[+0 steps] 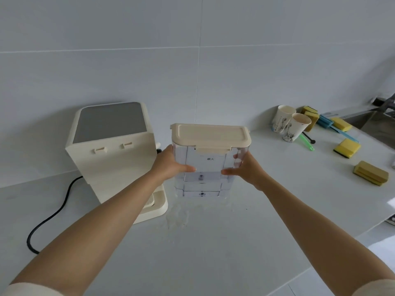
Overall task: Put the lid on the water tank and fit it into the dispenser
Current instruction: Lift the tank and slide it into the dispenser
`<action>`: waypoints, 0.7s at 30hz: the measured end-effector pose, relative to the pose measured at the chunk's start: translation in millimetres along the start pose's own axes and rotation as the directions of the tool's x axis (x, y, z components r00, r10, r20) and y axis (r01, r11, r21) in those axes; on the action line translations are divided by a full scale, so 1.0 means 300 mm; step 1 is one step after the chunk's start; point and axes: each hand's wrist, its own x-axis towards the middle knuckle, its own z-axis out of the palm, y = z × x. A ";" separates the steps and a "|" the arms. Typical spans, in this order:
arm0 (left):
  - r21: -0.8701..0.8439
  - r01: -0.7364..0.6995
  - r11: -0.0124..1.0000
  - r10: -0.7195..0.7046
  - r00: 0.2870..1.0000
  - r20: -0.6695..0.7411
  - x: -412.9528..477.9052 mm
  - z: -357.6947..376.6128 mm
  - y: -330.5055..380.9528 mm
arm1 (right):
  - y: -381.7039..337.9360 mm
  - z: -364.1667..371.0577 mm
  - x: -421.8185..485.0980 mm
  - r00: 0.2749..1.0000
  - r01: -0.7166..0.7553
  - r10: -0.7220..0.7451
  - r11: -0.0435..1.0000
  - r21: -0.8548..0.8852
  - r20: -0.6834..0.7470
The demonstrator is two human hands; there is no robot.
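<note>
A clear plastic water tank (205, 167) stands upright at the middle of the white counter, with its cream lid (210, 134) sitting on top. My left hand (171, 165) grips the tank's left side and my right hand (245, 169) grips its right side. The cream dispenser (111, 150) with a grey top panel stands just left of the tank, its back face with two slots turned toward me. My left forearm crosses in front of the dispenser's base.
A black power cord (53, 214) runs from the dispenser across the counter on the left. At the right stand two paper cups (290, 124), several yellow sponges (347, 148), blue and green brushes (327, 122) and a sink (376, 127). The tiled wall is close behind.
</note>
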 end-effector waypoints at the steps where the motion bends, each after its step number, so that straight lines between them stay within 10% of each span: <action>1: 0.002 0.003 1.000 -0.003 1.000 -0.029 -0.014 -0.012 0.005 | -0.021 -0.002 -0.005 1.000 0.010 -0.010 1.000 -0.002 0.013; 21: -0.217 0.101 0.971 -0.167 0.935 -0.313 -0.373 -0.370 -0.110 | -0.392 0.282 -0.067 0.927 0.222 -0.227 0.974 0.049 0.298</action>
